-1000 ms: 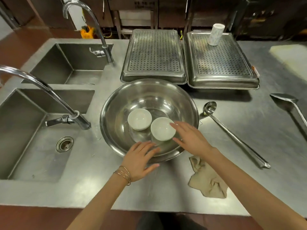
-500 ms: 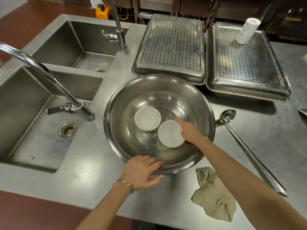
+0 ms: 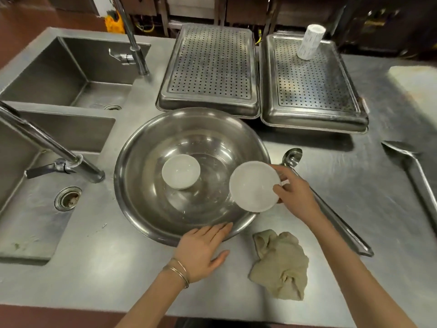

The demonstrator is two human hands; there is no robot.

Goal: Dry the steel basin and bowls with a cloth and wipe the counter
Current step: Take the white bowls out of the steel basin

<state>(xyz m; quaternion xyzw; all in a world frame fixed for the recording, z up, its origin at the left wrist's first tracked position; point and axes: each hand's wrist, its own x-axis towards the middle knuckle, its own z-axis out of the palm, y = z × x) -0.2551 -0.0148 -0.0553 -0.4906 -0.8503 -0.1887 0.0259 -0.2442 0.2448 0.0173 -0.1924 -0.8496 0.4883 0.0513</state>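
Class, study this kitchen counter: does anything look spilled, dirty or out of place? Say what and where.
Minor things only. The near sink has brownish residue in its drain, and small specks lie on the counter left of the basin. The cloth lies crumpled and untouched while the right hand holds a bowl.

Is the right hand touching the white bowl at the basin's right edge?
Touching. Head view: the right hand grips the white bowl by its rim.

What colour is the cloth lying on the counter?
The cloth is beige, seen in the head view.
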